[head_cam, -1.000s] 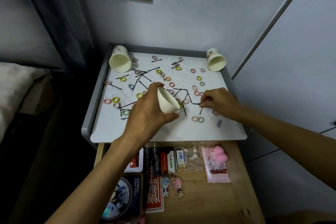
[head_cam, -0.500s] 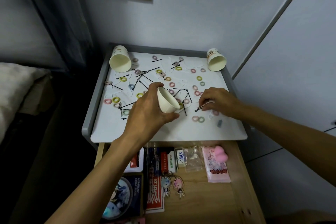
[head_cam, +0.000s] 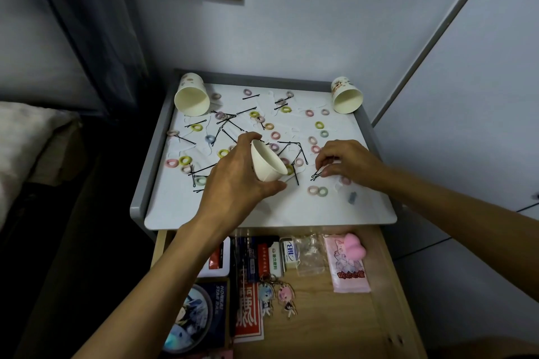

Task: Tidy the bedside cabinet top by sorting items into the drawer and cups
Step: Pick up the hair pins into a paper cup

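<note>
Now keep your left hand (head_cam: pixel 233 183) gripping the tilted cup (head_cam: pixel 267 165); right hand (head_cam: pixel 345 162) pinches hairpins (head_cam: pixel 318 174) near the cabinet's right edge, lift them cleanly into it.

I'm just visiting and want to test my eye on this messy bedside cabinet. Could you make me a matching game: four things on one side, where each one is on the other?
Things:
1. small paper cup
2. large paper cup
3. pink heart-shaped sponge
4. black hairpins

Places:
A. lying on its side, back left corner of the top
B. in the open drawer
C. held tilted in the left hand
D. under the right hand's fingertips

Pairs: 1-C, 2-A, 3-B, 4-D
</note>
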